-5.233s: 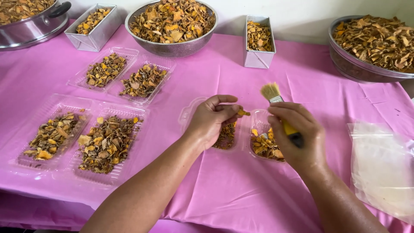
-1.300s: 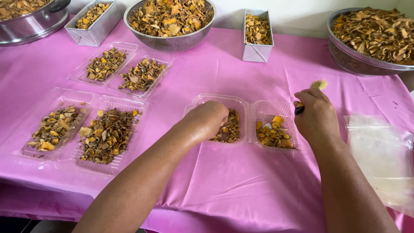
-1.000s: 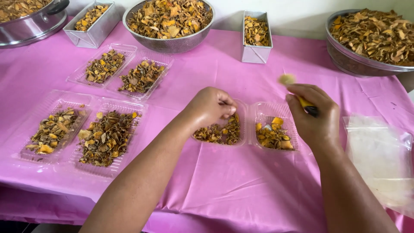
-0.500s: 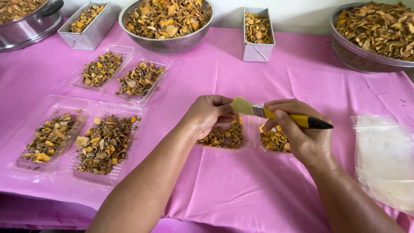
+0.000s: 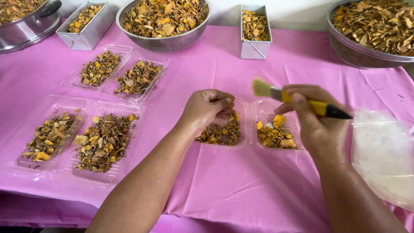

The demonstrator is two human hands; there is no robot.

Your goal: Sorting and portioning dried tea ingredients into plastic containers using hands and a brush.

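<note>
Right hand [image 5: 317, 118]: fingers clenched round yellow-handled brush [image 5: 297, 98]; left hand [image 5: 207, 110]: fingers curled at twin tray [image 5: 248, 108] far rim; bare pink tabletop [image 5: 241, 185] nearer

A small food-packing workspace, set up by hand rather than by machine. A table under a pink tablecloth [image 5: 241, 181] carries clear plastic trays [image 5: 103, 142] filled with dried yellow-brown slices. Behind the trays, along the tablecloth's far edge, stand a metal colander [image 5: 164, 41], rectangular metal tins [image 5: 255, 45] and large steel basins [image 5: 358, 51] heaped with the same dried pieces.
</note>
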